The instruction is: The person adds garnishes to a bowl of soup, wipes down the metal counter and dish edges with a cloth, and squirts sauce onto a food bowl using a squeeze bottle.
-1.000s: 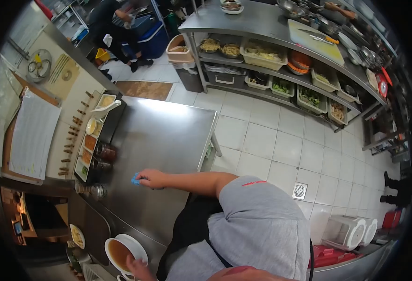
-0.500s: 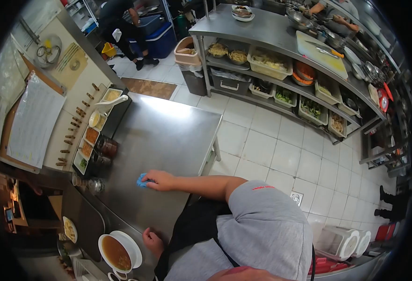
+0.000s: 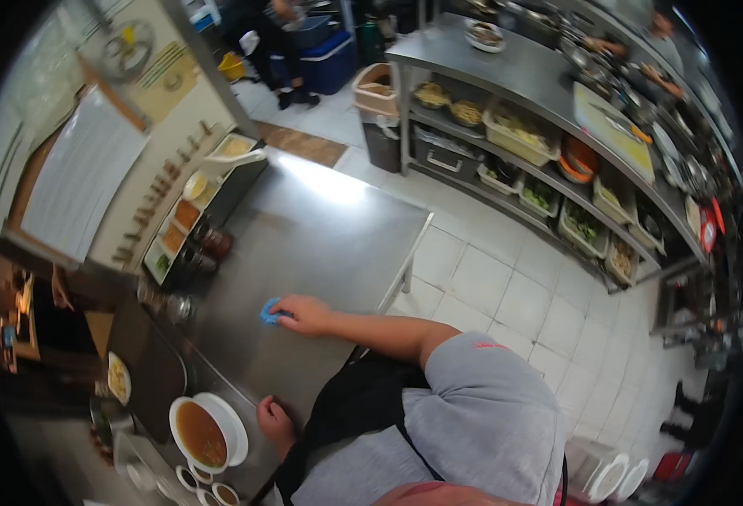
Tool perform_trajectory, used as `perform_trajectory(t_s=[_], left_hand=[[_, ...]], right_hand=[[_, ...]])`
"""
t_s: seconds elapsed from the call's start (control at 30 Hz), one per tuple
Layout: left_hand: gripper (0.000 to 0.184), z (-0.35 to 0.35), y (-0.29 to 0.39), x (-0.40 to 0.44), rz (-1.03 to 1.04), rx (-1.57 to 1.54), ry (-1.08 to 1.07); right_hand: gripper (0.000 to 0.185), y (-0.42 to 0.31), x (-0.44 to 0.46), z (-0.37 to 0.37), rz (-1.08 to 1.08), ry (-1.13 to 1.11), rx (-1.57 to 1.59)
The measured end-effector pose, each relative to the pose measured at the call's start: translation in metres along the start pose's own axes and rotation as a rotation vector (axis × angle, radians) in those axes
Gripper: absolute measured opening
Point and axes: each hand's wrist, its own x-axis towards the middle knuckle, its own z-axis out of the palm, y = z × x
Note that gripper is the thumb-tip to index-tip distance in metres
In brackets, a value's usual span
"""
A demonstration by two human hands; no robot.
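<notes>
Right hand [image 3: 306, 316]: grip closed on blue cloth [image 3: 270, 311]. Left hand [image 3: 276, 423]: curled; I cannot tell its contents. Red lettering [image 3: 489, 346] on sleeve: illegible.

A: Right arm [image 3: 375, 331], findings?
B: Extended outward from the shoulder [image 3: 481, 358], nearly straight, with a slight bend at the elbow. Wrist approximately in line with the forearm.
A: Right hand [image 3: 306, 317]?
B: Back of the hand uppermost. Fingers bent forward and down, in a gripping posture.
A: Left hand [image 3: 276, 423]?
B: Held close in front of the torso [image 3: 472, 422], well apart from the right hand. Fingers appear drawn inward, though blur prevents confirming how tightly.
A: Left forearm?
B: Only a short length observed beyond the wrist; remainder hidden.
</notes>
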Motion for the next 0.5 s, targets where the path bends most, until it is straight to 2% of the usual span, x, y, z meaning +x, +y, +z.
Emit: perform_trajectory(t_s=[0.17,0.2,0.23,0.27,0.33,0.37,0.5], left_hand=[[0.015,0.006,-0.017,0.002,-0.009,0.015,0.053],[0.014,-0.004,0.023,0.002,0.016,0.076,0.125],[0.014,-0.004,0.015,0.0,0.014,0.08,0.13],[0.014,-0.005,0.019,0.002,-0.046,0.056,0.103],[0.014,-0.006,0.018,-0.001,-0.066,0.041,0.093],[0.014,-0.012,0.018,-0.005,-0.065,0.056,0.136],[0.013,-0.008,0.02,-0.002,-0.001,0.076,0.124]], right_hand=[[0.025,0.016,0.005,0.009,-0.027,-0.01,-0.046],[0.025,0.009,0.004,0.01,0.023,-0.019,-0.037],[0.025,0.004,0.004,0.008,-0.021,-0.022,-0.033],[0.024,0.006,0.006,0.006,0.052,-0.077,0.005],[0.024,0.011,0.004,0.009,-0.032,-0.03,0.03],[0.024,0.009,0.01,0.016,-0.077,-0.08,0.056],[0.024,0.022,0.005,0.011,-0.076,-0.077,0.045]])
